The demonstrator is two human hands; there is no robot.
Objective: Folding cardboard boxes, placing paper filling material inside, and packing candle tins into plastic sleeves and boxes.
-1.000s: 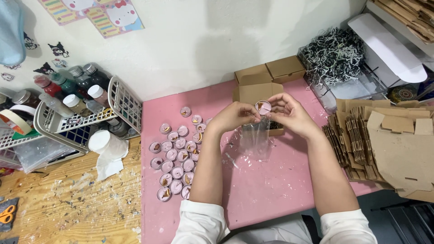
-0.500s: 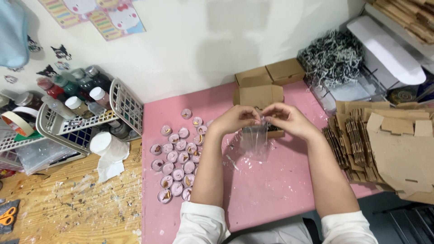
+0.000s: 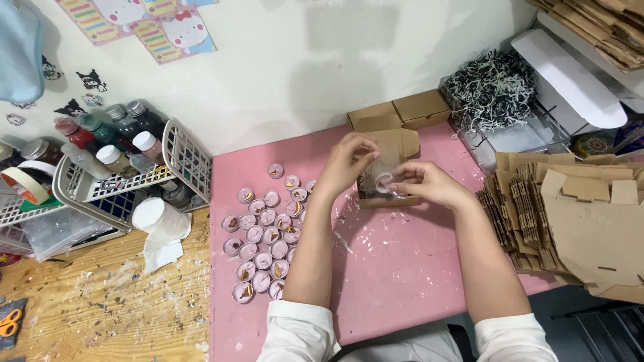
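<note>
Both hands meet above a small open brown cardboard box [image 3: 399, 144] on the pink mat [image 3: 402, 268]. My left hand [image 3: 349, 161] and my right hand [image 3: 429, 182] together hold a small clear plastic bag [image 3: 382, 173] with a little pink candle cup inside it, just over the box's opening. Left of my left forearm lie several pink tealight-like candle cups [image 3: 265, 234] in loose rows on the mat.
Two closed brown boxes [image 3: 402, 110] stand against the wall. A clear tub of black-and-white shredded paper [image 3: 493, 90] sits at the back right, stacks of flat cardboard blanks [image 3: 570, 214] at the right. A white wire basket of bottles [image 3: 121, 167] and a crumpled tissue [image 3: 161, 231] lie left.
The clear bag hung long below my hands earlier; now it is gathered up small between them, close over the open box.
</note>
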